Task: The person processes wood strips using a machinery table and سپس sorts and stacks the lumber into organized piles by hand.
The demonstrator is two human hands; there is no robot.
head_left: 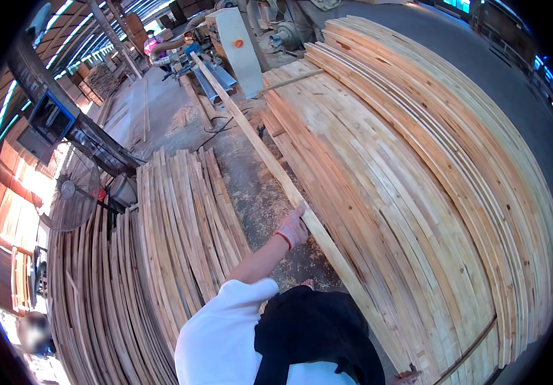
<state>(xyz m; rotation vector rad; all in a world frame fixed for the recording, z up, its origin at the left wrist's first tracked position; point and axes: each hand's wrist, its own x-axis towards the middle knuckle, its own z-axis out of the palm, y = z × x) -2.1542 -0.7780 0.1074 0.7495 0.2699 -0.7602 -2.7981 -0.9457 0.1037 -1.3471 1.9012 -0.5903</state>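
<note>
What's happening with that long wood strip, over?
Left hand gripping the long wood strip mid-length. Right hand barely in view at the strip's near end, grip unclear. Strip runs along the edge of the big board stack; nothing blocking it.

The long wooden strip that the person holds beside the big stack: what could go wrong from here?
1. The long strip is gripped by the left hand near one end only, as far as shown; its far end reaches toward the machine, so it may sag, swing or snag there.
2. The right hand is barely visible at the stack edge; fingers could get pinched between strip and boards.
3. A cable lies on the floor: a possible trip.
</note>
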